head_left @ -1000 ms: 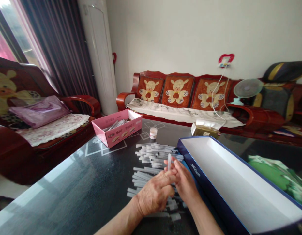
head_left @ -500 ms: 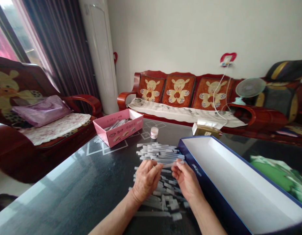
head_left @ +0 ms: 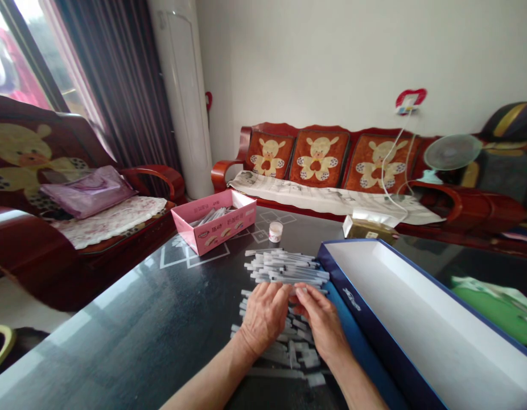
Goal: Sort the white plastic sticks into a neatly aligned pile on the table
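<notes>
My left hand (head_left: pixel 266 316) and my right hand (head_left: pixel 322 323) lie side by side, palms down, on loose white tubes (head_left: pixel 289 347) scattered over the dark glass table (head_left: pixel 161 324). The fingers of both hands are stretched out flat, and their tips touch the near edge of a neat stack of white tubes (head_left: pixel 284 266) just beyond them. I see nothing gripped in either hand. A long blue box (head_left: pixel 421 336) with a white inside lies open right beside my right hand.
A pink carton (head_left: pixel 214 220) holding more tubes stands at the far left of the table. A small white jar (head_left: pixel 275 231) and a brown tissue pack (head_left: pixel 368 228) are further back. Red wooden sofas (head_left: pixel 332 165) border the table behind and to the left. A small fan (head_left: pixel 451 152) stands at the right.
A second ago my hands held a tube upright, then level between them. Now both hands have lowered flat onto the tubes by the stack. The view has shifted slightly.
</notes>
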`<action>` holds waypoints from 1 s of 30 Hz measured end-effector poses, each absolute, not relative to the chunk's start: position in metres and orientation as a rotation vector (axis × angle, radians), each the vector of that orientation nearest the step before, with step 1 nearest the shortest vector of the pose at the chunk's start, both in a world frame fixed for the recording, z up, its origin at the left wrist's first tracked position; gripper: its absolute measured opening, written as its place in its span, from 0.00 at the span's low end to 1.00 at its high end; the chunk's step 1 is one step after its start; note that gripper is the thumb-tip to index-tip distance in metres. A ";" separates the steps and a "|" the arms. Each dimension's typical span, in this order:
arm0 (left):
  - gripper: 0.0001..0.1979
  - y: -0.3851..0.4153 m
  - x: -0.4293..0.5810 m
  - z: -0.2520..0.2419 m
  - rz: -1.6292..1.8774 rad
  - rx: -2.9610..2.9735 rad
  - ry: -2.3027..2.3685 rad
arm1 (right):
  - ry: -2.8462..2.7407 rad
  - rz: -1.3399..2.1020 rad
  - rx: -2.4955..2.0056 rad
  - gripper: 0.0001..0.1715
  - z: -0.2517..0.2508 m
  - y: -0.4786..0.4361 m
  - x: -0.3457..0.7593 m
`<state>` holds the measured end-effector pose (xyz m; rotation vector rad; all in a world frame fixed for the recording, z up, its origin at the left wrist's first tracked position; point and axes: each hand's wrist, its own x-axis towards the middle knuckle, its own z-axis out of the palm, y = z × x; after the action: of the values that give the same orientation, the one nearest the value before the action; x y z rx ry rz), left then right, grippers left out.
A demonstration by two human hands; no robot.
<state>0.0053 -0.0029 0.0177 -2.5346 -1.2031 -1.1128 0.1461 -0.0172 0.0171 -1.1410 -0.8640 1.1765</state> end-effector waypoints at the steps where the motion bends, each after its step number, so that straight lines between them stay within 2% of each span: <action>1: 0.13 -0.003 0.005 0.018 -1.103 -2.537 -1.209 | -0.869 1.172 -1.142 0.20 0.017 -0.017 0.147; 13: 0.18 0.003 0.002 0.013 -0.966 -2.573 -1.197 | -0.800 1.235 -1.106 0.22 0.014 -0.015 0.148; 19: 0.14 0.002 0.008 0.009 -1.097 -2.626 -1.189 | -0.694 1.269 -1.068 0.19 0.017 -0.014 0.148; 25: 0.20 -0.003 0.010 0.012 -1.058 -2.701 -1.210 | -0.680 1.225 -1.016 0.16 0.024 -0.016 0.144; 30: 0.18 -0.005 0.011 0.016 -1.079 -2.794 -1.267 | -0.761 1.208 -1.019 0.16 0.018 -0.014 0.150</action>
<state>0.0107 -0.0047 0.0158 -2.7942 -1.2675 -1.0794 0.1495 -0.0143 0.0175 -1.0195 -0.7612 1.2079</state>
